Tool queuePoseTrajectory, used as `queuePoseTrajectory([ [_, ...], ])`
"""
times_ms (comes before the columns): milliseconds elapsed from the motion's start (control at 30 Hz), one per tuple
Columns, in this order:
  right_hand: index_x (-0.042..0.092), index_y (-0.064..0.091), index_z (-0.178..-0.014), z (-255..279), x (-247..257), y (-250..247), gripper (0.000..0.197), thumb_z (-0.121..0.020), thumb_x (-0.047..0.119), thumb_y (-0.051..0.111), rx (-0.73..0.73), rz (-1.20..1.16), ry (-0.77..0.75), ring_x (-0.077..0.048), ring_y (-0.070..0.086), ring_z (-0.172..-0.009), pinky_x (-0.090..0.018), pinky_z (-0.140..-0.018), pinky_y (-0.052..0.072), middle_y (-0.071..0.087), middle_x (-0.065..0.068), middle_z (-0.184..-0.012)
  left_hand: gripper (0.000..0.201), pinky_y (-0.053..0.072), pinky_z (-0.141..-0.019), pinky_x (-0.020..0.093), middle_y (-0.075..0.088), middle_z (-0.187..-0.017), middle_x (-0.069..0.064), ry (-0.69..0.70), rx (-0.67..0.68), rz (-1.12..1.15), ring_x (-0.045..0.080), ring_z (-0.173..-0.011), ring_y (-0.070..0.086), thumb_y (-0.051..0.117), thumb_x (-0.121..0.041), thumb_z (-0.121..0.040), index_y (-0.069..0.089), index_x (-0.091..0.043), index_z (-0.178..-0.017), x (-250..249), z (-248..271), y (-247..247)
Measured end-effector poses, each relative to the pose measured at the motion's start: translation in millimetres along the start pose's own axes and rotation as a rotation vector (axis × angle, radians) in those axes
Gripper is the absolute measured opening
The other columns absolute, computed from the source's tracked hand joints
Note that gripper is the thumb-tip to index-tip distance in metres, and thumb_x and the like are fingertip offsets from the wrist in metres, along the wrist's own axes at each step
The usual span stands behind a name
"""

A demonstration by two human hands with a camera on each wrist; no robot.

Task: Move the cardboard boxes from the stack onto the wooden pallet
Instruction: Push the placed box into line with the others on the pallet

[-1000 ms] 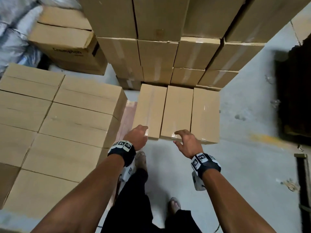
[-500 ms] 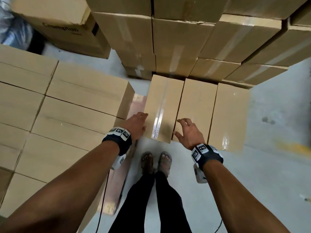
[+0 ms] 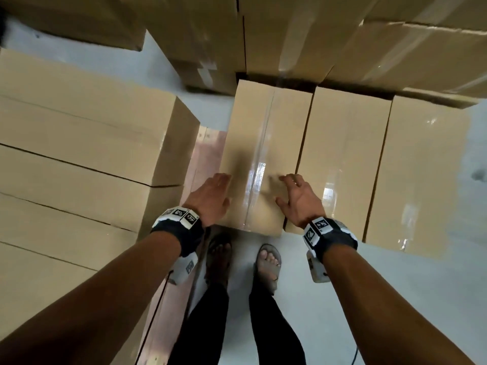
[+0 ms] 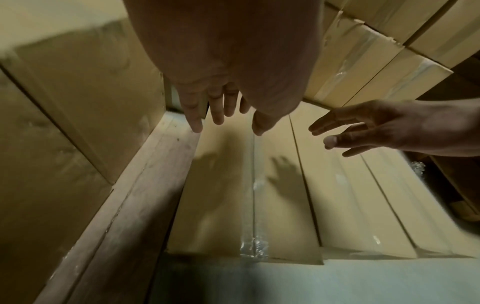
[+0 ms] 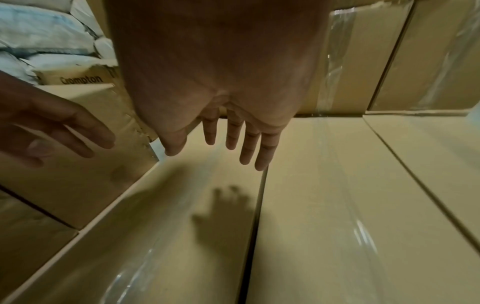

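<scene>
Plain brown cardboard box (image 3: 263, 154), clear-taped along its top, on the floor beside the wooden pallet (image 3: 208, 151).
My left hand (image 3: 210, 197) and right hand (image 3: 297, 200) hover above it, fingers spread wide, holding nothing.

Plain tan cardboard boxes (image 3: 263, 143) with glossy clear tape; pinkish-brown wooden pallet (image 3: 208, 154); pale grey floor (image 3: 395, 280); black-and-white patterned wristbands (image 3: 179, 217)

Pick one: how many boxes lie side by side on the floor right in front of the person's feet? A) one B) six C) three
C, three: the left box below both open hands, left hand and right hand, then the middle box and the right box.
</scene>
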State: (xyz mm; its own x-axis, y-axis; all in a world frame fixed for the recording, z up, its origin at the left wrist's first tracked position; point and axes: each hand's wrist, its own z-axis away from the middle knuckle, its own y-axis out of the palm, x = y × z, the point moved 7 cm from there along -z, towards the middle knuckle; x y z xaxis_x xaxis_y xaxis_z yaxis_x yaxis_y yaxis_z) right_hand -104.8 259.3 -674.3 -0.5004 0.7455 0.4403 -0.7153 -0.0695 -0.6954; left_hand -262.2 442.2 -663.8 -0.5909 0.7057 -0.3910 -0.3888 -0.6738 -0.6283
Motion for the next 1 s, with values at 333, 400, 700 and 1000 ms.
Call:
queuePoseTrajectory([
  [333, 0.015, 0.032, -0.157, -71, -38, 73, 0.074, -0.100, 0.053, 0.060, -0.274, 0.094, -0.010, -0.043, 0.037, -0.138, -0.055, -0.115, 0.041, 0.022, -0.016, -0.167, 0.073, 0.034, -0.123, 0.047, 0.000, -0.174, 0.007, 0.107, -0.227, -0.030, 0.034, -0.158, 0.015, 0.049, -0.039, -0.103, 0.018, -0.018, -0.165, 53, -92, 47],
  [400, 0.012, 0.035, -0.156, -81, -42, 73, 0.072, -0.100, 0.052, 0.057, -0.327, 0.161, -0.017, -0.045, 0.037, -0.135, -0.056, -0.116, 0.037, 0.023, -0.020, -0.167, 0.075, 0.026, -0.126, 0.048, -0.005, -0.175, 0.004, 0.118, -0.261, -0.032, 0.032, -0.160, 0.006, 0.048, -0.043, -0.102, 0.015, -0.021, -0.166, 57, -115, 43],
  [700, -0.001, 0.045, -0.148, -111, -41, 71, 0.060, -0.107, 0.043, 0.048, -0.512, 0.318, -0.096, -0.044, 0.033, -0.142, -0.061, -0.115, 0.033, 0.034, -0.031, -0.157, 0.077, 0.039, -0.118, 0.052, -0.013, -0.175, -0.007, 0.327, -0.407, 0.027, 0.032, -0.161, 0.006, 0.062, -0.040, -0.101, 0.023, -0.029, -0.165, 65, -184, 34],
  [1000, 0.015, 0.019, -0.163, -103, -60, 74, 0.068, -0.109, 0.054, 0.034, -0.420, 0.339, 0.049, -0.050, 0.033, -0.146, -0.058, -0.118, 0.037, 0.019, -0.024, -0.168, 0.089, 0.042, -0.117, 0.051, -0.013, -0.175, -0.002, 0.393, -0.418, 0.049, 0.027, -0.161, 0.014, 0.074, -0.023, -0.094, 0.023, -0.022, -0.166, 48, -176, 54],
])
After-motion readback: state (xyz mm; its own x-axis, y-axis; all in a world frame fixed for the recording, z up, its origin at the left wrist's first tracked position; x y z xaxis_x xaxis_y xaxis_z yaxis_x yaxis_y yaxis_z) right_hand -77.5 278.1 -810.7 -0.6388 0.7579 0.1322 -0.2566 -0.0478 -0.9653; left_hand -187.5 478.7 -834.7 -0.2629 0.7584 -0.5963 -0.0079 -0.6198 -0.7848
